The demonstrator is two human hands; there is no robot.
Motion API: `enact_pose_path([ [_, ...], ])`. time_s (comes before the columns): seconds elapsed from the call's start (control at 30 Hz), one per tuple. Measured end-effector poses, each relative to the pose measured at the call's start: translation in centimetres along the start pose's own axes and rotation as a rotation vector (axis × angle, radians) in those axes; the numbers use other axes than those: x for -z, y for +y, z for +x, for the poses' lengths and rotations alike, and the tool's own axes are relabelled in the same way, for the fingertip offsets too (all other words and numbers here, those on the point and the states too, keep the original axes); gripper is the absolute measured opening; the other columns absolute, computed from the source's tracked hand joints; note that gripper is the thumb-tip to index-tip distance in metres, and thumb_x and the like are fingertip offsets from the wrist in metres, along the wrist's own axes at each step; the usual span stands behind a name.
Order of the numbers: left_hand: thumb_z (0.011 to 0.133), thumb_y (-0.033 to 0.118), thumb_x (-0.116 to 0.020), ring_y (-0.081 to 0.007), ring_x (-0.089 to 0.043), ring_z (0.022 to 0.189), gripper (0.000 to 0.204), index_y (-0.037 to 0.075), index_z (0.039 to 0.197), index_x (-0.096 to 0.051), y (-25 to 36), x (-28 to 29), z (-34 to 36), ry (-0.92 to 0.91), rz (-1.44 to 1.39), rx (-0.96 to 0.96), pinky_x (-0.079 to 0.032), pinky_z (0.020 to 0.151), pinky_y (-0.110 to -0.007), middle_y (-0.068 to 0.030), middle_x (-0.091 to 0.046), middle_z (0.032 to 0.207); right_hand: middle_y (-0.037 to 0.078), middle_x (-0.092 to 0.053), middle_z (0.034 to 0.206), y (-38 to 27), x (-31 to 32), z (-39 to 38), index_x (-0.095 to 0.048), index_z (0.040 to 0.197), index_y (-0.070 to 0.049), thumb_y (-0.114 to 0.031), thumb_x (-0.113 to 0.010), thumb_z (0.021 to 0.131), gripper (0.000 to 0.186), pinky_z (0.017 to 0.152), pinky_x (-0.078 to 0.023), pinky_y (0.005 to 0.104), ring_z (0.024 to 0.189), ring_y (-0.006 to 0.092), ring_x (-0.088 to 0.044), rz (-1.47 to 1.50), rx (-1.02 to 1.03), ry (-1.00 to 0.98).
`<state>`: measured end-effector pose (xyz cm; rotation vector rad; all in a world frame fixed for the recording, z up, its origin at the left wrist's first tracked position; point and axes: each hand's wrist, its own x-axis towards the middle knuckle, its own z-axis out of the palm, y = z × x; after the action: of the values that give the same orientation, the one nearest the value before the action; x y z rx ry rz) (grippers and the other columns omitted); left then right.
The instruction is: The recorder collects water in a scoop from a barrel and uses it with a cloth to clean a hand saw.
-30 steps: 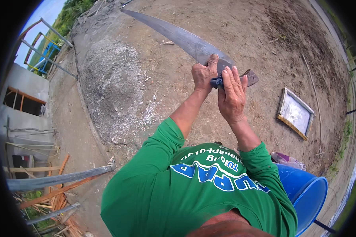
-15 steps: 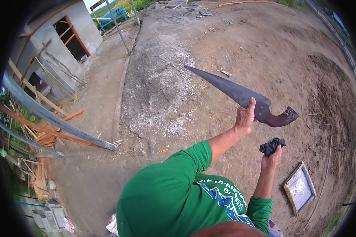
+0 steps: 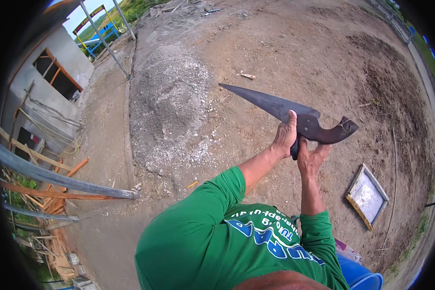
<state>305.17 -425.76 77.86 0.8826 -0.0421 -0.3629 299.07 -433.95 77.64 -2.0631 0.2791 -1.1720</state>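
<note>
A handsaw [image 3: 266, 102] with a dark tapering blade and a dark brown curved handle is held out before me, its tip toward the far left. My left hand [image 3: 286, 135] grips it where blade and handle meet, thumb lying up along the near face. Close beside it, my right hand [image 3: 310, 159] is at the underside of the handle, its fingers partly behind the saw. A dark cloth [image 3: 295, 149], bunched up, shows between the two hands below the saw; most of it is hidden. A thin wire or string is looped round the handle's end.
A gravel heap [image 3: 171, 106] lies ahead to the left. A wood-framed screen [image 3: 366, 197] rests on the dirt at right, near a blue drum [image 3: 360, 275]. Metal poles [image 3: 67, 176] and lumber [image 3: 58, 193] stand left, before a grey building [image 3: 26, 82].
My right hand has moved up and left with the dark cloth, from apart to against the saw's underside. The saw has shifted slightly left. The view has turned a little.
</note>
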Motion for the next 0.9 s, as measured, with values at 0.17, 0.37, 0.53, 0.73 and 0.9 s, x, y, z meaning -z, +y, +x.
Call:
enact_pose_path([
  [0.17, 0.077, 0.072, -0.054, -0.0098, -0.036, 0.047, 0.071, 0.008, 0.047, -0.042, 3.1, 4.1, 2.6, 0.163, 0.519, -0.126, -0.032, 0.042, -0.032, 0.0017, -0.04, 0.049, 0.009, -0.06, 0.094, -2.3, 8.2, 0.0, -0.058, 0.095, -0.007, -0.017, -0.077, 0.065, 0.037, 0.084, -0.041, 0.0389, 0.095, 0.029, -0.056, -0.195, 0.416, -0.233],
  [0.37, 0.077, 0.07, -0.056, -0.0095, -0.04, 0.048, 0.068, 0.008, 0.052, -0.05, 3.5, 3.5, 2.9, -0.093, 0.718, 0.019, -0.032, 0.042, -0.031, 0.0011, -0.046, 0.052, 0.007, -0.061, 0.086, 1.4, 8.1, 2.9, -0.058, 0.09, -0.009, -0.021, -0.076, 0.062, 0.035, 0.082, -0.043, 0.0372, 0.089, 0.0269, -0.058, -0.458, 0.54, -0.499],
  [0.53, 0.079, 0.072, -0.049, -0.0106, -0.049, 0.047, 0.067, 0.005, 0.079, -0.056, 4.0, 3.3, 2.6, -0.184, 0.511, 0.16, -0.039, 0.041, -0.025, -0.0029, -0.053, 0.061, 0.011, -0.06, 0.075, 3.2, 7.5, -0.1, -0.059, 0.083, -0.007, -0.019, -0.069, 0.066, 0.023, 0.064, -0.049, 0.0416, 0.075, 0.0313, -0.061, -0.25, 0.223, -0.654],
  [0.73, 0.091, 0.06, -0.041, -0.0095, -0.043, 0.048, 0.055, 0.005, 0.086, -0.046, 6.6, 4.2, 4.3, 0.0, 0.5, -0.335, -0.037, 0.042, -0.023, -0.0014, -0.047, 0.067, 0.012, -0.06, 0.076, 3.1, 6.7, -2.0, -0.062, 0.089, -0.006, -0.014, -0.072, 0.063, 0.029, 0.064, -0.048, 0.0383, 0.074, 0.0292, -0.061, -0.194, 0.153, -0.54],
  [0.9, 0.097, 0.04, -0.044, -0.0242, -0.043, 0.1, 0.041, 0.004, 0.087, -0.06, 2.5, 0.5, 1.6, -0.059, 0.979, -0.97, -0.037, 0.087, -0.037, -0.0135, -0.05, 0.094, 0.011, -0.061, 0.078, 2.6, 5.5, -2.0, -0.061, 0.089, -0.006, -0.011, -0.073, 0.061, 0.031, 0.064, -0.048, 0.0381, 0.074, 0.0291, -0.061, -0.204, 0.237, -0.479],
])
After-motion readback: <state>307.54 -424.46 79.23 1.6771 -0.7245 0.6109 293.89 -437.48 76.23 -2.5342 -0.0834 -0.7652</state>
